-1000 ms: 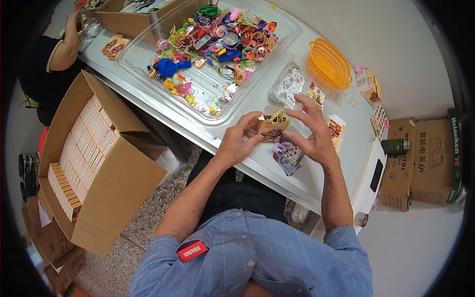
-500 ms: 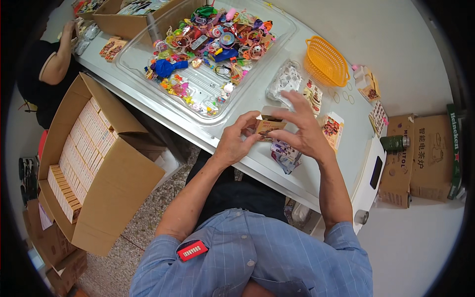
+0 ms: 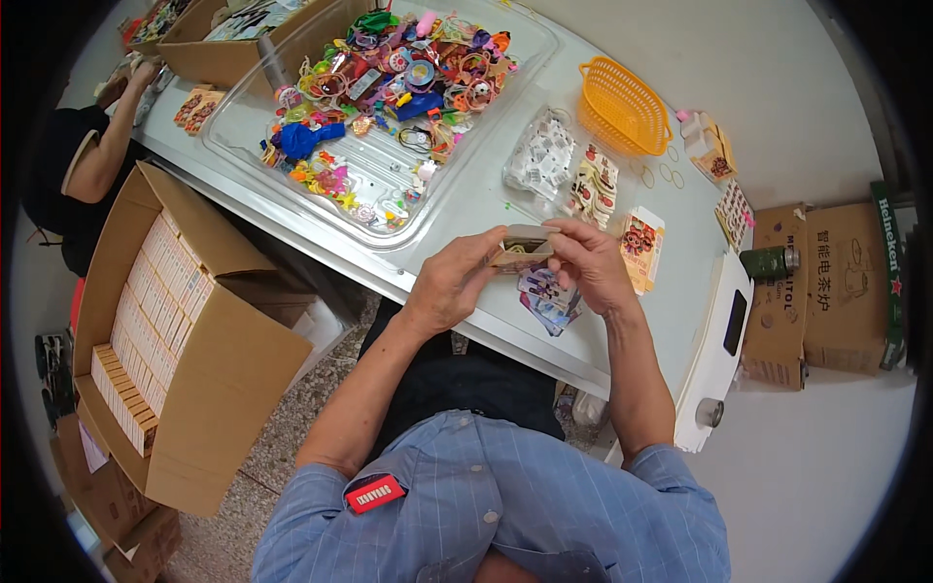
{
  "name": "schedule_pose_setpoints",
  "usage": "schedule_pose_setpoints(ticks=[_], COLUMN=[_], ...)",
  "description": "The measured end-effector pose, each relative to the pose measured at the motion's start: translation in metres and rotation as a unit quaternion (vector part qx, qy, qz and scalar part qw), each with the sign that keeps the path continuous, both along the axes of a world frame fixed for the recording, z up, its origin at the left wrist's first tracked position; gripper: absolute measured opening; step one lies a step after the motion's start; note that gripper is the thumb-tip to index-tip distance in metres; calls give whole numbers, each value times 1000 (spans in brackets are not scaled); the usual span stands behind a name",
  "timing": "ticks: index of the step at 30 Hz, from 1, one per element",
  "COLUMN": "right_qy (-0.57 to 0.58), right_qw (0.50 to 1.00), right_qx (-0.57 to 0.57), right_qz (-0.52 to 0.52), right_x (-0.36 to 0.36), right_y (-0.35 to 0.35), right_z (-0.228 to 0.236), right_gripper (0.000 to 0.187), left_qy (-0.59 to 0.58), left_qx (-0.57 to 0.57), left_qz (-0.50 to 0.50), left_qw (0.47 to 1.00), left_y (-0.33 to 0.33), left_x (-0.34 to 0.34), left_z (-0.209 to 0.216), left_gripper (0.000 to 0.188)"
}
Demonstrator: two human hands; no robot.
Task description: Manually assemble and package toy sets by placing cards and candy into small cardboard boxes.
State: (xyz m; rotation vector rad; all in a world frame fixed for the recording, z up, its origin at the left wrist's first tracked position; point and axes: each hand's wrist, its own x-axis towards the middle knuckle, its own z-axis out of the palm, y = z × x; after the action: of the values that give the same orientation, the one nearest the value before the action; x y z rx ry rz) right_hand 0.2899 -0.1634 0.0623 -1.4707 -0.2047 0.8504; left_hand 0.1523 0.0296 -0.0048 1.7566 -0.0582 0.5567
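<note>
Between my hands is a small orange-brown cardboard box (image 3: 523, 258), tilted so that its raised flap and part of its inside show. Something small lies within, too indistinct to name. My left hand (image 3: 453, 282) grips the box's left side. At the right end, my right hand (image 3: 589, 266) pinches the edge near the flap, fingers closed. Just below the box, a loose pile of colourful printed cards (image 3: 550, 301) rests on the white table (image 3: 466, 323). Past my right hand lies an orange printed carton (image 3: 641, 245).
A clear tray (image 3: 374, 222) of small toys stands ahead, left of a bag of white packets (image 3: 544, 155), printed stickers or cards (image 3: 595, 185) and a yellow basket (image 3: 622, 109). A large carton (image 3: 219, 389) of small boxes is at left. Beyond it, another person's arm (image 3: 102, 160) shows.
My right hand has gone from spread fingers to a pinch on the box's edge. The box has tipped so its opening shows. The whole view has shifted slightly.
</note>
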Motion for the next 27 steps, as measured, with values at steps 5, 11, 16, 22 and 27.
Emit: schedule_pose_setpoints(ticks=[5, 11, 16, 22, 27], right_qy=[-55, -130, -139, -218, -453], right_qw=[997, 989, 988, 963, 886], right_qx=[14, 22, 69, 153, 50], right_qz=[44, 73, 13, 31, 83], right_x=[-3, -1, -9, -15, -9], right_y=[10, 21, 21, 10, 6], right_z=[-11, -14, -30, -33, -38], right_gripper=[23, 20, 21, 26, 29], left_qy=[-66, -48, 83, -19, -65], left_qx=[166, 53, -521, 5, 122], left_qz=[4, -39, 6, -14, -42], left_qw=[984, 997, 850, 1000, 990], left_y=[0, 10, -12, 21, 34], left_x=[-1, 14, 25, 17, 11], left_z=[9, 3, 20, 12, 19], left_gripper=[47, 39, 16, 21, 29])
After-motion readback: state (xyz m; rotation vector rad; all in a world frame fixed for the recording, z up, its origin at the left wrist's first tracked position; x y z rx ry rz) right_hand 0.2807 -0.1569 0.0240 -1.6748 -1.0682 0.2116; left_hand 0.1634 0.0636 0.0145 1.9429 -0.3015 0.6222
